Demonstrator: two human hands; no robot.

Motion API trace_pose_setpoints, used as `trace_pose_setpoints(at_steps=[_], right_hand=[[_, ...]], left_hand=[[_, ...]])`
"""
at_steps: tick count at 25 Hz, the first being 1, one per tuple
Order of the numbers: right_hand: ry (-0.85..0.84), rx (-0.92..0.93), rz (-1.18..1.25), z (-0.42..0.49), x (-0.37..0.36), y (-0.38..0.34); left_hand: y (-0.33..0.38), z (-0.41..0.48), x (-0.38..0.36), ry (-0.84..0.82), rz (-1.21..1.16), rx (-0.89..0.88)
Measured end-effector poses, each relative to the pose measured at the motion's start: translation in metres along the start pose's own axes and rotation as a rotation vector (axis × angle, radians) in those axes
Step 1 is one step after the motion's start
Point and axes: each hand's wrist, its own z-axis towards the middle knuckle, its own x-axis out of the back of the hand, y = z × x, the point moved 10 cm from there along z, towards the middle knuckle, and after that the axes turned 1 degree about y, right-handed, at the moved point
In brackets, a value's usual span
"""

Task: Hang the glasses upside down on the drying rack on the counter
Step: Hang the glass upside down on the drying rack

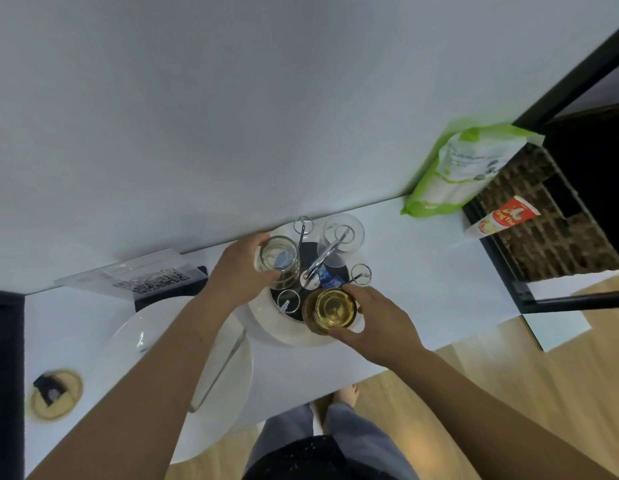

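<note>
A round white drying rack with chrome looped pegs stands on the white counter near the wall. My left hand grips a clear glass, upside down, over the rack's left side. My right hand holds an amber-tinted glass, bottom up, at the rack's front right. A third clear glass hangs inverted on a peg at the back right. Empty pegs show at the right, at the back left and at the front.
A large white plate lies left of the rack under my left forearm. A clear stand with a QR code sits behind it. A green bag and a red-white packet lie at the right, by a dark wicker shelf.
</note>
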Motion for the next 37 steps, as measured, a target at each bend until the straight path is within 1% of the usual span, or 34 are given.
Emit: trace_pose_setpoints(at_steps=[6, 13, 14, 15, 17, 18, 19, 21, 22, 23, 25, 27, 32, 35, 37], right_hand=[[-0.029, 0.002, -0.005, 0.004, -0.002, 0.0], [-0.056, 0.093, -0.023, 0.0, 0.001, -0.01], [-0.025, 0.096, -0.013, 0.001, 0.014, -0.01], [0.04, 0.092, 0.03, 0.007, 0.032, -0.008], [0.224, 0.051, 0.166, 0.032, 0.072, 0.005], [0.264, 0.018, 0.188, 0.048, 0.083, 0.014], [0.239, -0.009, 0.16, 0.067, 0.085, 0.021], [0.05, -0.032, 0.08, 0.098, 0.067, 0.024], [-0.022, -0.034, 0.082, 0.107, 0.059, 0.022], [-0.054, -0.026, 0.115, 0.113, 0.054, 0.02], [-0.037, 0.004, 0.155, 0.117, 0.053, 0.017], [-0.03, 0.006, 0.145, 0.117, 0.052, 0.017], [-0.03, -0.012, 0.064, 0.116, 0.053, 0.019], [-0.059, 0.05, 0.02, 0.114, 0.046, 0.01], [-0.053, 0.058, 0.004, 0.115, 0.045, 0.007]], left_hand=[[0.002, -0.001, -0.001, -0.014, -0.002, 0.017], [0.009, -0.003, 0.001, -0.005, 0.012, 0.05], [0.01, -0.005, 0.003, 0.0, 0.009, 0.057], [0.01, -0.006, 0.004, 0.008, 0.006, 0.067], [0.012, -0.007, 0.002, 0.013, 0.011, 0.088], [0.012, -0.006, -0.001, 0.005, 0.014, 0.103], [0.012, -0.006, -0.003, 0.003, 0.017, 0.116], [0.012, -0.006, -0.005, 0.001, 0.014, 0.135], [0.011, -0.006, -0.006, 0.003, 0.014, 0.143], [0.011, -0.006, -0.006, 0.006, 0.018, 0.148], [0.009, -0.008, -0.006, 0.009, 0.024, 0.159], [0.008, -0.011, -0.006, 0.015, 0.022, 0.162], [0.008, -0.017, -0.007, 0.024, 0.007, 0.173], [0.008, -0.018, -0.008, 0.035, 0.006, 0.179], [0.008, -0.018, -0.008, 0.034, 0.008, 0.177]])
